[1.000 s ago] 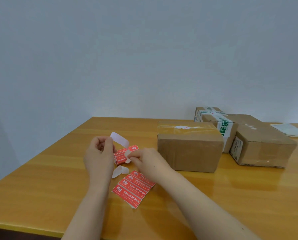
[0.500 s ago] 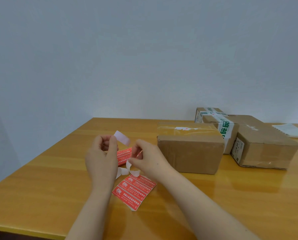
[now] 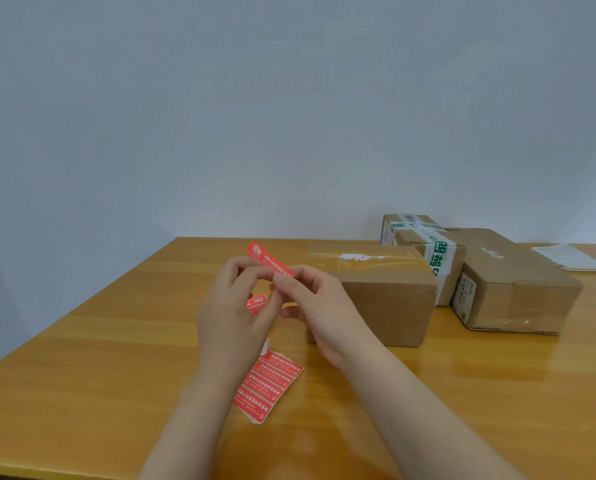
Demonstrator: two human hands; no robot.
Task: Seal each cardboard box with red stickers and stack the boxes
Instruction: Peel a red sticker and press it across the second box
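Observation:
A peeled red sticker [image 3: 270, 259] with white print is held up above the table, pinched at its lower end between my left hand [image 3: 234, 317] and my right hand [image 3: 319, 306]. Another bit of red sticker [image 3: 257, 302] shows under my left fingers. A sheet of red stickers [image 3: 267, 386] lies on the table below my hands. A plain cardboard box [image 3: 376, 292] stands just right of my right hand. Behind it sit a box with green-printed white tape [image 3: 424, 247] and a larger brown box [image 3: 511, 289].
The wooden table [image 3: 99, 341] runs to a front edge at the bottom and a left edge near the wall. A white notepad [image 3: 566, 256] lies at the far right behind the boxes. A small white scrap of backing [image 3: 264, 347] peeks out by the sheet.
The white backing strip is gone from my left fingers. A full red sticker now stands free between both hands, lifted higher and toward the plain box.

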